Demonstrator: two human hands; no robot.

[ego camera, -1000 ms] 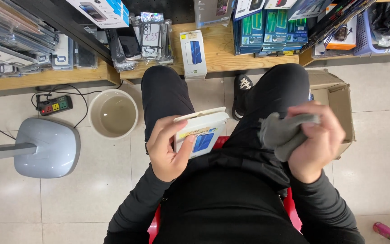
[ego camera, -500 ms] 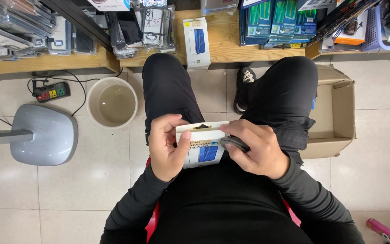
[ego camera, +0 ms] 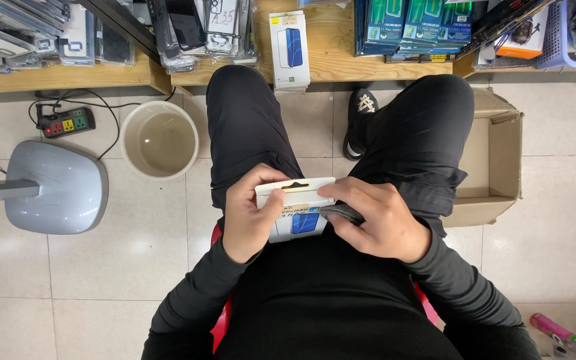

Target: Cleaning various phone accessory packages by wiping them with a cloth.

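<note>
Since half a second ago the right hand (ego camera: 376, 223) has slid a little further across the white retail box (ego camera: 296, 210), and the grey cloth (ego camera: 341, 213) is now bunched under its fingers against the box's right edge. Left hand (ego camera: 251, 213) clamps the box from the left, thumb on top, fingers curled beneath; right fingers are closed on the cloth and pressing it to the card. Box sits over the lap, above the red stool (ego camera: 220, 327).

Risk, as I read it: the grip is only at the edges, so a hard wipe could twist the box out of the left hand and send it to the tiled floor. The thin hang tab at the top looks easy to crease.

Further out, the open bucket (ego camera: 160, 140) on the left is a bad landing spot, with a power strip (ego camera: 67, 123) just beyond it. Cardboard carton (ego camera: 495, 160) sits right, and the wooden shelf (ego camera: 341, 63) of packaged goods lies far.
</note>
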